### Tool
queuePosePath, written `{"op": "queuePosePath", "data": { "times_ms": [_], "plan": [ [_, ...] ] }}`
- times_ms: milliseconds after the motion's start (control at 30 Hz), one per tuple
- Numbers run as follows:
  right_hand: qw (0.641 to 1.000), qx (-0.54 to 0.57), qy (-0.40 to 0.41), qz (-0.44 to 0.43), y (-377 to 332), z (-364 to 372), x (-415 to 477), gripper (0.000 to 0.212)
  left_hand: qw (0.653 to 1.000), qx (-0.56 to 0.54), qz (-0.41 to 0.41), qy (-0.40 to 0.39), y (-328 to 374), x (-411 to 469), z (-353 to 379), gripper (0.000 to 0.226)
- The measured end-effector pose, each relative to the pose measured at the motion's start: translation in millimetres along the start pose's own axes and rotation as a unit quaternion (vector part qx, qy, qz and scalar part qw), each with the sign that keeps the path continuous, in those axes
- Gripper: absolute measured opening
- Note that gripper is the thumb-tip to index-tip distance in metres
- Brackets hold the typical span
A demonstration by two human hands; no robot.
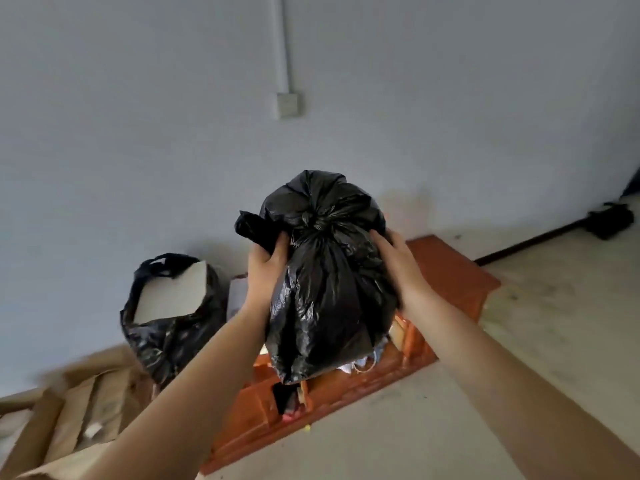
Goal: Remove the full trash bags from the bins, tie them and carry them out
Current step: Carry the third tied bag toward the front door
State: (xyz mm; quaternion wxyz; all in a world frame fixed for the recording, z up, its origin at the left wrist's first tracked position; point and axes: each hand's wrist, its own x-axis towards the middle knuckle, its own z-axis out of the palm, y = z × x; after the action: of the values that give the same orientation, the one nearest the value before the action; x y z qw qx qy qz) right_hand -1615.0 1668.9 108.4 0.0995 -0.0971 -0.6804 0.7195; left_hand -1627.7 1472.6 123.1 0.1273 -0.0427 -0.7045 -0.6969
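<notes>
A full black trash bag [325, 289], knotted at its top, hangs in the air in front of me between both hands. My left hand [266, 268] grips the bag's left side, fingers curled round a loose tail of plastic. My right hand [398, 268] clasps the bag's right side, fingers curled over the plastic near the knot. A second black trash bag [166, 327] stands open on the floor at the left by the wall, with a pale flat board sticking out of it.
Below the held bag lies an orange-brown wooden piece of furniture [450, 271] on the floor, with scraps in its openings. Flattened cardboard [69, 420] is piled at the lower left. A dark object [609, 218] sits by the wall at far right. A wall socket [287, 105] is above.
</notes>
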Motion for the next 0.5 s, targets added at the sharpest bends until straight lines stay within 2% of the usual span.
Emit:
{"op": "queuePosePath", "data": {
  "times_ms": [67,100,133,200,267,333,433,500],
  "plan": [
    [0.999,0.003,0.044,-0.001,0,-82,16,0.050,0.999,-0.004,0.000,-0.054,-11,5,85,0.029],
    [0.998,0.010,0.061,-0.002,1,-122,24,0.049,0.997,-0.010,0.000,-0.079,-13,5,127,0.042],
    [0.997,0.015,0.079,-0.001,2,-159,32,0.044,0.995,-0.013,-0.002,-0.102,-19,6,167,0.045],
    [0.992,0.015,0.121,0.010,5,-225,48,0.040,0.990,-0.020,-0.012,-0.140,-24,4,240,0.030],
    [0.989,0.025,0.146,0.028,8,-279,68,0.052,0.984,-0.018,-0.017,-0.175,-33,9,301,0.024],
    [0.985,0.041,0.161,0.043,12,-322,88,0.056,0.982,-0.009,-0.017,-0.187,-36,17,351,0.025],
    [0.982,0.060,0.177,0.041,12,-369,119,0.045,0.978,-0.012,-0.031,-0.207,-52,41,414,0.035],
    [0.981,0.054,0.182,0.036,17,-396,146,0.046,0.974,-0.019,-0.029,-0.226,-67,61,454,0.048]
  ]
}}
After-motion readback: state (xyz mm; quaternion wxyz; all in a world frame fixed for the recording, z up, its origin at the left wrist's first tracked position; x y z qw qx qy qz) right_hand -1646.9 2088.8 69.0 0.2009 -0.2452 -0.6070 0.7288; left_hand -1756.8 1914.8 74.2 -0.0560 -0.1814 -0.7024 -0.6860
